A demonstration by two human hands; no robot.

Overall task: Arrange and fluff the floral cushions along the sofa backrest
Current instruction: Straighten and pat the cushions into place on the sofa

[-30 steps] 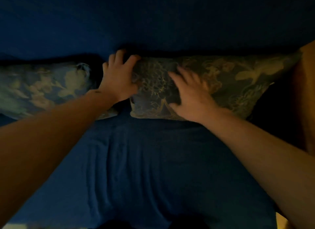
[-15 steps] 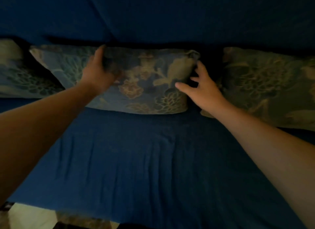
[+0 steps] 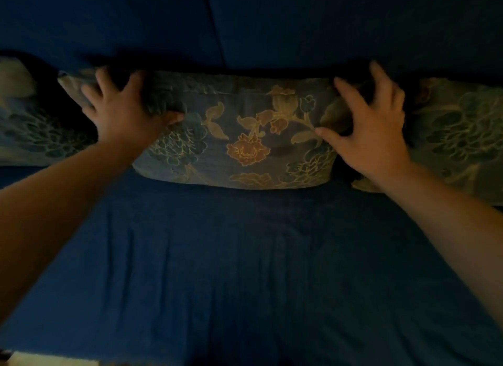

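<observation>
Three floral cushions lean against the dark blue sofa backrest [image 3: 272,25]. The middle cushion [image 3: 245,136] carries orange and gold flowers on blue-grey cloth. My left hand [image 3: 122,115] grips its upper left corner, thumb pressed into the front face. My right hand [image 3: 370,126] rests on its right end, fingers spread and curled over the top edge. A left cushion [image 3: 30,126] and a right cushion [image 3: 457,136] flank it, each partly cut off by the frame.
The blue seat cover [image 3: 245,270] stretches wrinkled from the cushions toward me. A sliver of pale floor [image 3: 32,359] shows at the bottom left corner. The light is dim.
The view swung left from the right cushion to the middle one. Both hands left the right cushion and now hold the two ends of the middle cushion.
</observation>
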